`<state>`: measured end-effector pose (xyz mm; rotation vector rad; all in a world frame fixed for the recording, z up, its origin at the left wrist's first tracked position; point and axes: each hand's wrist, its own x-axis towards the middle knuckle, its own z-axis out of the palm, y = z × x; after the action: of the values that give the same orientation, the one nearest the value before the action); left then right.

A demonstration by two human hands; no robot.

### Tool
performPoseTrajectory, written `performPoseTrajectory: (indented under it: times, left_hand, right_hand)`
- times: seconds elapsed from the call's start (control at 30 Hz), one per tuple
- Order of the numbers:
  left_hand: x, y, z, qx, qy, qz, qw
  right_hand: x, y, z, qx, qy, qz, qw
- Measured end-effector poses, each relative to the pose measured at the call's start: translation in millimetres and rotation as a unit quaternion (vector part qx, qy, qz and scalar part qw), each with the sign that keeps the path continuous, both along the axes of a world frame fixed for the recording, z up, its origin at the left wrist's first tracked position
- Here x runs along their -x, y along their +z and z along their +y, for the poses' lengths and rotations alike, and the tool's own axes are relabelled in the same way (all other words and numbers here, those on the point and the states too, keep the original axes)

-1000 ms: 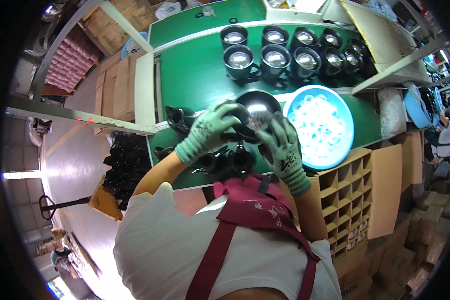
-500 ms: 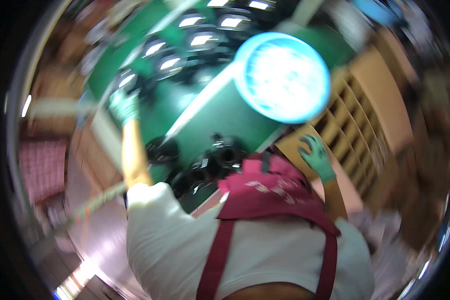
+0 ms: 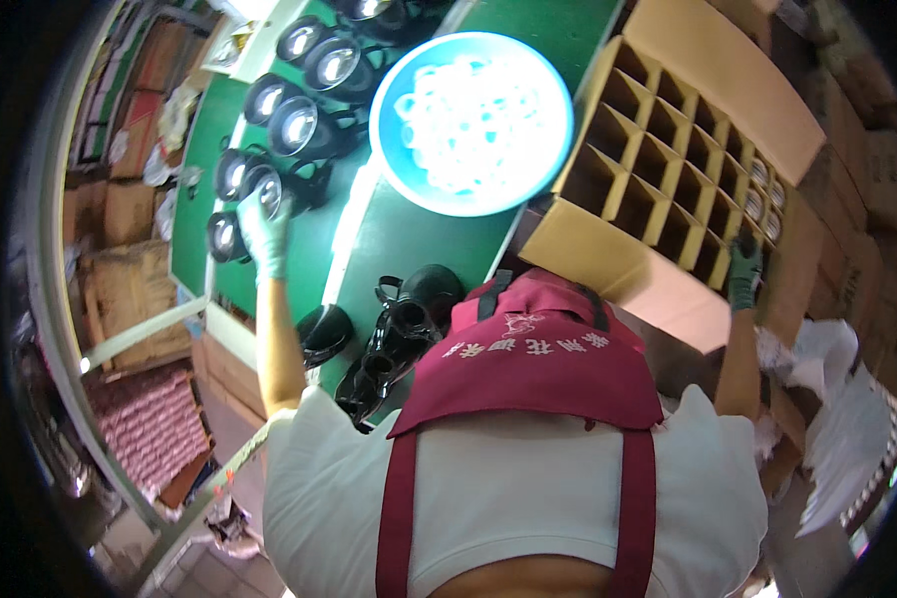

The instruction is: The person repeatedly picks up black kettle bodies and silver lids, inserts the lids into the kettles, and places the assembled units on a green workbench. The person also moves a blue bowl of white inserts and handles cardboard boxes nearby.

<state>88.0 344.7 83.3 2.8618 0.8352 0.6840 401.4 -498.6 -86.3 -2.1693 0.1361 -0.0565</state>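
My left hand (image 3: 265, 235), in a pale green glove, reaches to the left side of the green table. Its fingers are closed on a glossy black handled pot (image 3: 262, 189) within a cluster of similar pots. On the right, my right hand (image 3: 745, 267), in a green and dark glove, is at the near right end of an open carton (image 3: 593, 231) with cardboard dividers. Its fingers go down into the dividers and are mostly hidden. Beside it, several cells hold round, pale-topped items (image 3: 754, 205); many other cells look unfilled.
A light blue basin (image 3: 389, 169) of small white ring-like pieces, washed out by glare, stands between the pots and the carton. More black pots (image 3: 409, 319) sit at the table's near edge. A metal post (image 3: 65, 349) rises at left. White wrapping (image 3: 832, 399) lies at right.
The view has turned and sharpened. My right hand has moved from the carton's near flap to its right end, at the dividers. My left hand stays at the left pots.
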Motion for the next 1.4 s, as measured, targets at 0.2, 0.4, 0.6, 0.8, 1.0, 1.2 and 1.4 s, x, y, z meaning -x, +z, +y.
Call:
performPoseTrajectory:
  times: [0.2,0.4,0.6,0.8,1.0,1.2,1.4]
  left_hand:
    - [-138,-56,-154,0.183,-0.163,0.144,0.959]
    - [-228,-168,-230,0.138,-0.206,0.266,0.931]
    - [-198,-119,-238,0.261,-0.086,0.220,0.936]
    - [-172,-157,-221,0.424,-0.021,0.215,0.880]
    - [-171,-148,-233,0.458,-0.032,0.182,0.870]
    - [-187,-101,-241,0.530,-0.037,0.020,0.847]
    - [-204,-25,-299,0.721,-0.102,-0.046,0.684]
  right_hand:
    - [-121,-14,-5,0.206,-0.012,0.111,0.972]
    - [-120,-113,-129,0.448,0.024,0.107,0.887]
    - [-174,-54,-53,0.365,0.055,0.373,0.851]
    - [-184,0,-25,0.504,0.134,0.378,0.765]
    - [-177,-22,-35,0.539,0.053,0.315,0.780]
    - [-135,62,-36,0.468,0.002,0.108,0.877]
    - [-84,70,-22,-0.037,0.003,-0.154,0.987]
